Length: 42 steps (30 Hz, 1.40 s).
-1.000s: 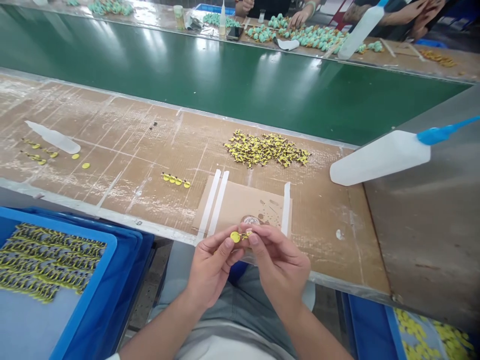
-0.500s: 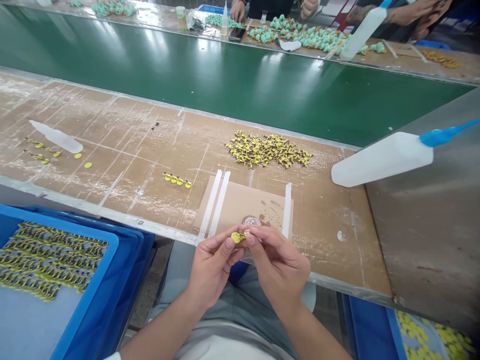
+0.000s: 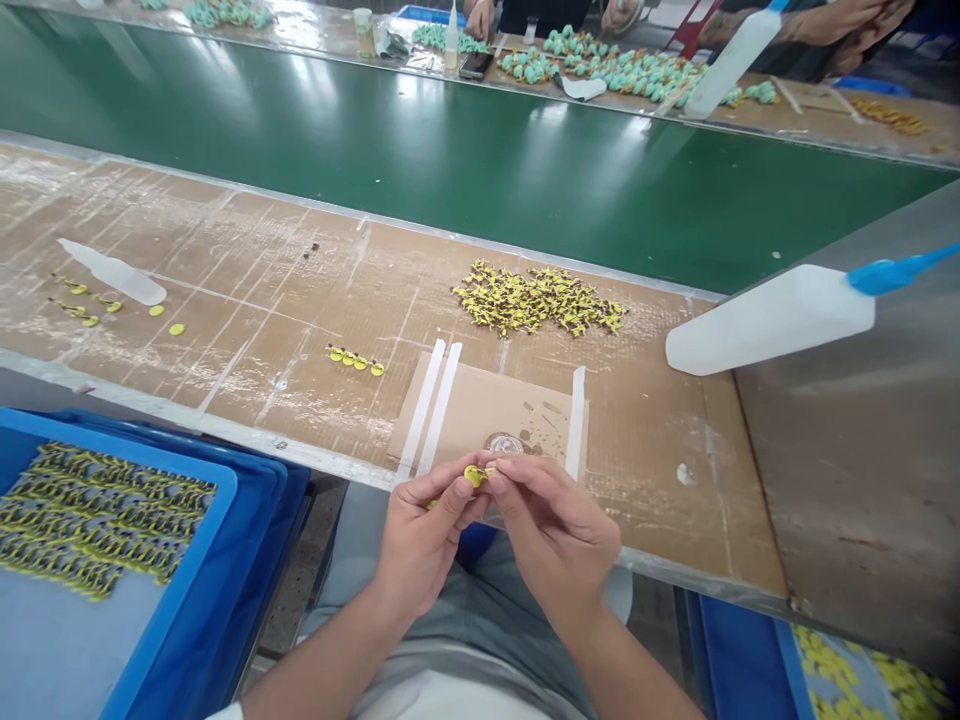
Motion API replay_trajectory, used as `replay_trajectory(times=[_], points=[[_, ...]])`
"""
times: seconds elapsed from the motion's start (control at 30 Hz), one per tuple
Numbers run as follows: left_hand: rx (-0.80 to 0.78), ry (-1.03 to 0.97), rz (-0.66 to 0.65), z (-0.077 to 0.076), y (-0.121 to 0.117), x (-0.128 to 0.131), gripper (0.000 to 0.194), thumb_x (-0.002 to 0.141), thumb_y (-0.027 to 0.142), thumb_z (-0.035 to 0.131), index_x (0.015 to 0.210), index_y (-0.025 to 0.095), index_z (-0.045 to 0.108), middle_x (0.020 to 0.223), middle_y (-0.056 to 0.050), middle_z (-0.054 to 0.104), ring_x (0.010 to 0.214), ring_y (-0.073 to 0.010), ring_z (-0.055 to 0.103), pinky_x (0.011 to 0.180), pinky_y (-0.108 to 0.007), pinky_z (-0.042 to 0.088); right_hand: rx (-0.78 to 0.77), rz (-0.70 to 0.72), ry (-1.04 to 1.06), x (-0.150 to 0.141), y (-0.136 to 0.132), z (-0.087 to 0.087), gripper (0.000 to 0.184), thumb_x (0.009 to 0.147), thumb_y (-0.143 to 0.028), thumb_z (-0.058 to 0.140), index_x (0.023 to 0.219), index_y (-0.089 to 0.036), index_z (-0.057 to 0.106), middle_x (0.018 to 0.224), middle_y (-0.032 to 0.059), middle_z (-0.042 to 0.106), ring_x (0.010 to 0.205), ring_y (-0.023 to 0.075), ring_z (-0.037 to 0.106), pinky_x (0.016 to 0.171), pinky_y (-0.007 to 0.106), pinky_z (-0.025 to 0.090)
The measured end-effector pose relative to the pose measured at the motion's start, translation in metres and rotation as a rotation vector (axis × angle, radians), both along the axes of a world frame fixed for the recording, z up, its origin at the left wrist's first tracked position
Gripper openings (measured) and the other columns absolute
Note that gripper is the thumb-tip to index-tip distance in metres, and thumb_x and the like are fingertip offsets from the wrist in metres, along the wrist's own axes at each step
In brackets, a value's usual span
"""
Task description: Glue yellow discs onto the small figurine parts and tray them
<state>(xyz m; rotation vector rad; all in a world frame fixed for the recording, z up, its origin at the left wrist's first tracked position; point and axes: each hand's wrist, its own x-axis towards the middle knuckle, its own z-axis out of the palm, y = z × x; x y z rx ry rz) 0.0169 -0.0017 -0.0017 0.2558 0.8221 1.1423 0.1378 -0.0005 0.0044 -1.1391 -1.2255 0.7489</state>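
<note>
My left hand [image 3: 421,540] and my right hand [image 3: 553,535] meet at the table's near edge, both pinching a small yellow round piece [image 3: 473,475] between their fingertips. Just beyond them lies a cardboard sheet [image 3: 480,410] with white tape strips and a glue spot [image 3: 504,443]. A pile of small yellow-and-black parts [image 3: 536,299] sits farther back on the brown worktop [image 3: 247,290]. A short row of yellow pieces [image 3: 353,360] lies left of the cardboard.
A white squeeze bottle with a blue nozzle [image 3: 780,315] lies at the right. A blue tray [image 3: 217,520] of yellow-black parts stands at lower left. Behind runs a green conveyor belt [image 3: 420,160]; other people's hands [image 3: 480,18] work on teal pieces beyond it.
My hands have stayed almost in place; the fingers have closed more tightly over the yellow piece, which shows less than before.
</note>
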Motion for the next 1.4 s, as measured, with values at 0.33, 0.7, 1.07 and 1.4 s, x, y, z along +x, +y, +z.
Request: replay_trajectory(times=[0.33,0.7,1.07,1.4], points=[[-0.002,0.018,0.027,0.002,0.0,0.002,0.018,0.081,0.018,0.076,0.098,0.019,0.08,0.107,-0.007,0.078,0.093,-0.0138,0.073,0.081,-0.013,0.057,0.0,0.001,-0.027,0.002,0.0,0.002,0.027,0.08,-0.003,0.07,0.096,-0.024,0.074,0.094,0.0044,0.075,0.089,0.0211,0.072,0.081,0.037,0.061],[0.109,0.217,-0.006,0.0,-0.002,-0.004,0.02,0.081,0.02,0.075,0.101,0.021,0.079,0.099,-0.005,0.076,0.087,-0.013,0.071,0.079,-0.018,0.059,-0.054,0.096,-0.037,0.011,0.0,0.004,0.029,0.079,-0.003,0.072,0.096,-0.027,0.075,0.096,0.0033,0.076,0.088,0.0211,0.073,0.08,0.036,0.061],[-0.043,0.218,0.088,0.008,0.001,-0.005,0.015,0.063,0.021,0.089,0.074,0.016,0.079,0.07,-0.005,0.077,0.058,-0.0123,0.071,0.058,-0.016,0.059,-0.1,0.177,0.007,0.018,0.004,0.012,0.02,0.078,-0.009,0.076,0.09,-0.025,0.077,0.085,0.0024,0.078,0.075,0.018,0.073,0.065,0.029,0.063],[0.151,0.416,0.129,0.015,-0.006,-0.007,0.012,0.067,0.022,0.085,0.076,0.017,0.08,0.075,-0.006,0.076,0.064,-0.017,0.072,0.06,-0.024,0.063,-0.001,0.163,-0.062,0.019,0.001,0.013,0.024,0.078,-0.007,0.074,0.092,-0.026,0.077,0.083,0.0018,0.078,0.07,0.018,0.073,0.063,0.029,0.062]])
